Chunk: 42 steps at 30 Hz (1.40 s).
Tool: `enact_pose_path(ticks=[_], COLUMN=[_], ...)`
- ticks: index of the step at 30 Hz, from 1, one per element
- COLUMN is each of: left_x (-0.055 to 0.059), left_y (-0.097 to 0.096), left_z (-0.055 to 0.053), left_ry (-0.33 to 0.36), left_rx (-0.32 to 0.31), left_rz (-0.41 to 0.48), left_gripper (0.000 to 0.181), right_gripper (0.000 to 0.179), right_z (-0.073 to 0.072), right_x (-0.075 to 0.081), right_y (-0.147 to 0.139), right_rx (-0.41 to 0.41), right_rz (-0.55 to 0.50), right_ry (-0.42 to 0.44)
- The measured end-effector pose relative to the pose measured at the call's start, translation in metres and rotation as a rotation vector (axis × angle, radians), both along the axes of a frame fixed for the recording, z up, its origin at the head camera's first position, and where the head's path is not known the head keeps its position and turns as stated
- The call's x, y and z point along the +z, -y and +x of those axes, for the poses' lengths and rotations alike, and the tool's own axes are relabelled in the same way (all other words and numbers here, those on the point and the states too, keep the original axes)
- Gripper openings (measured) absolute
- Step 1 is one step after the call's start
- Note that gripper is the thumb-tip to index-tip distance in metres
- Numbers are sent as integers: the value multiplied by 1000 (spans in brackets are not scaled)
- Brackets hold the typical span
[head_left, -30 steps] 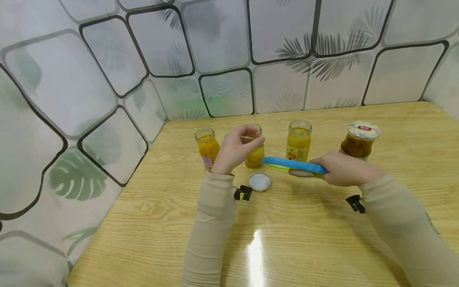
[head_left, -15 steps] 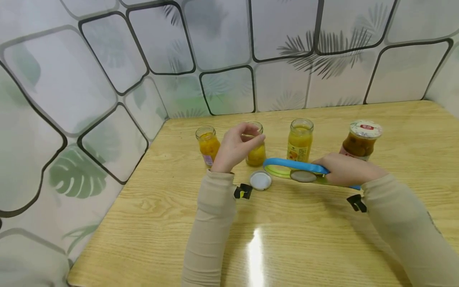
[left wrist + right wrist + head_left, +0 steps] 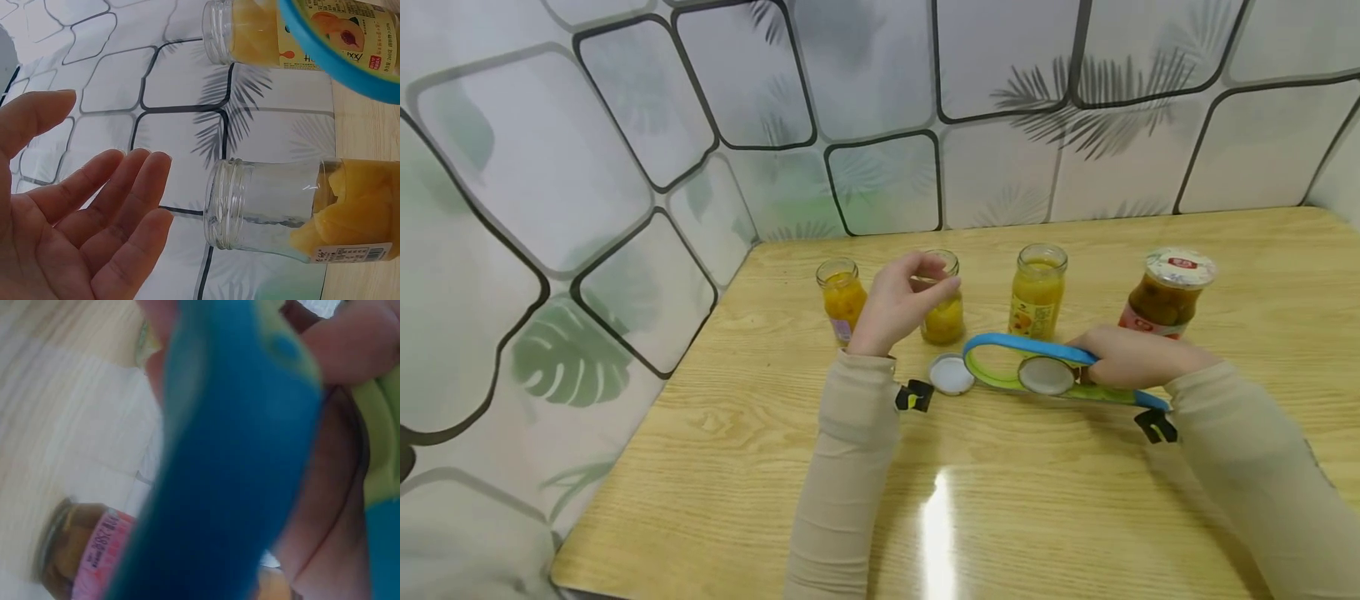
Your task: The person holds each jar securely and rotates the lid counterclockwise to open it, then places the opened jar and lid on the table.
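In the head view my left hand (image 3: pixel 898 302) hovers beside an open glass jar (image 3: pixel 943 321) of yellow fruit. Its fingers are loosely bent and hold nothing; the left wrist view shows them apart from the jar mouth. My right hand (image 3: pixel 1131 358) grips a blue and green jar opener (image 3: pixel 1030 342) with a large loop. A round metal lid (image 3: pixel 1047 376) sits at the opener, by the right fingers; whether the opener or the fingers hold it cannot be told. Another lid (image 3: pixel 951 374) lies on the table, pale inner side up. The opener blurs much of the right wrist view.
An open jar of orange fruit (image 3: pixel 842 300) stands left of the left hand. Beyond the opener is an open yellow jar (image 3: pixel 1037 292). A jar with its lid on (image 3: pixel 1168 293) stands behind the right hand. The wooden table (image 3: pixel 737 467) meets a patterned wall (image 3: pixel 880 187).
My right hand has turned the opener, so its loop and the lid's face show more. The left hand keeps its pose. The head view has shifted slightly.
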State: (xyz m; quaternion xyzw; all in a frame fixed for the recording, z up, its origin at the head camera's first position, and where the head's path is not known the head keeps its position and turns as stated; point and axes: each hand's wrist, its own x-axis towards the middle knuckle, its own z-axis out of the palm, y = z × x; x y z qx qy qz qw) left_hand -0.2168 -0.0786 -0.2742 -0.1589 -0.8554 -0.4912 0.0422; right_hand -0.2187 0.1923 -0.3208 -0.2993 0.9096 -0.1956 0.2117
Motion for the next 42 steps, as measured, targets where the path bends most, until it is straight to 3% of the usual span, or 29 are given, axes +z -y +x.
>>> enact_pose_path(ticks=[15, 23, 27, 35, 42], left_x=[1, 0, 0, -1, 1], left_y=[1, 2, 2, 3, 5], left_z=[-2, -2, -2, -3, -2], left_ry=[3, 5, 9, -1, 8], left_rx=[3, 3, 7, 14, 29], left_rz=[8, 6, 10, -1, -6], left_gripper=[33, 33, 32, 31, 31], right_gripper=[26, 7, 7, 7, 10], right_z=[-6, -8, -8, -9, -6], right_x=[-9, -14, -16, -18, -19], right_y=[-5, -8, -9, -8, -5], right_rx=[-9, 19, 3, 29, 25], right_rz=[-12, -20, -24, -36, -77], right_ry=[32, 74, 90, -18, 51])
